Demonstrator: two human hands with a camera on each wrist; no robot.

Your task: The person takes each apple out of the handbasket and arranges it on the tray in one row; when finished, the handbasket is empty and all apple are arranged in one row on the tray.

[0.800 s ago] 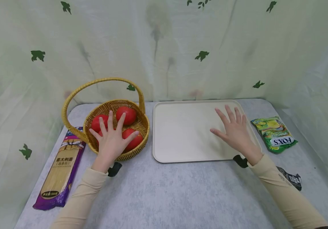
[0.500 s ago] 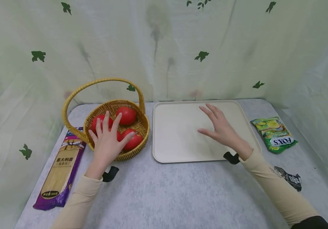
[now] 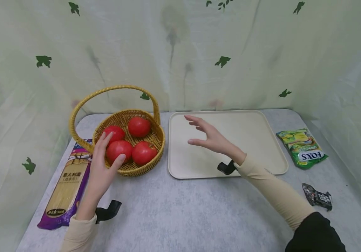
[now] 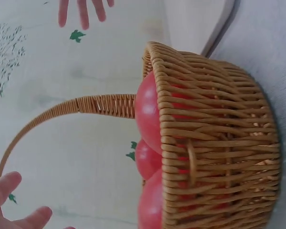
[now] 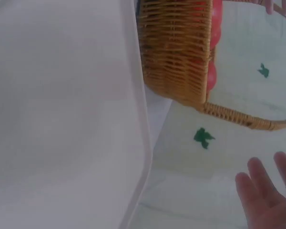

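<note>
A yellow wicker basket (image 3: 140, 170) with a tall arched handle stands at the left, holding several red tomatoes (image 3: 139, 126). My left hand (image 3: 100, 175) hovers at the basket's front left side, thumb and fingers apart, overlapping the rim in the head view. Its fingertips (image 4: 8, 183) show at the lower left of the left wrist view, beside the basket. Over the left half of a cream rectangular tray (image 3: 231, 171) is my right hand (image 3: 213, 138), its fingers extended toward the basket and the thumb spread. Neither hand holds anything.
A purple pack of dried noodles (image 3: 63, 189) lies left of the basket. Right of the tray are a green FOX'S candy bag (image 3: 301, 148) and a small black wrapped packet (image 3: 317, 196). A leaf-patterned curtain (image 3: 199, 70) encloses the table's back and sides.
My right hand has swept left across the tray toward the basket. The left hand has drawn back toward the front left, uncovering the tomatoes. Basket and tray have stayed put.
</note>
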